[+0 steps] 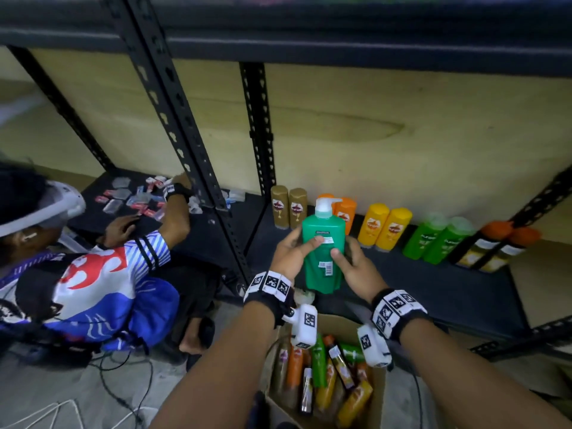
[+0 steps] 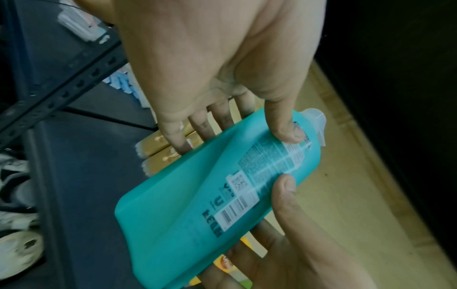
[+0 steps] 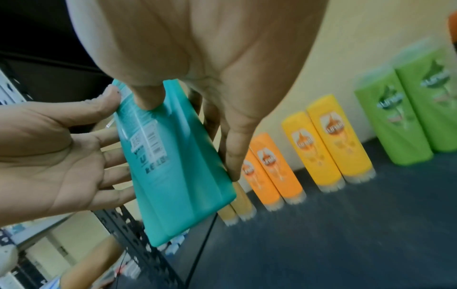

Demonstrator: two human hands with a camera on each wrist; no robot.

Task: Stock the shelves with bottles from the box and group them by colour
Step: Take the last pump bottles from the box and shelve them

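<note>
While it is held upright in the air in front of the shelf, the teal pump bottle (image 1: pixel 323 249) has its back label and barcode turned to the head camera. The left hand (image 1: pixel 292 253) grips its left side, thumb laid across the label near the top; the right hand (image 1: pixel 353 261) grips its right side, thumb on the label lower down and fingers wrapped behind. Both grips are closed on the bottle.

Behind it, on the dark shelf (image 1: pixel 418 283), pairs already stand in a row by colour: gold bottles (image 1: pixel 289 210), orange bottles (image 1: pixel 345 213) partly hidden by the pump bottle, yellow bottles (image 1: pixel 383 226), green bottles (image 1: pixel 438 238) and, farthest right, dark bottles with orange caps (image 1: pixel 495 246).

Below the wrists, the cardboard box (image 1: pixel 376 394) is far from empty: orange, green, yellow and dark bottles lie in it. So I judge the task partly done, with five colour groups begun. No other teal bottle shows on the shelf, so this one will likely need its own spot.

To the left, another person (image 1: pixel 93 267) crouches at the neighbouring shelf bay among small packets (image 1: pixel 136 198).
</note>
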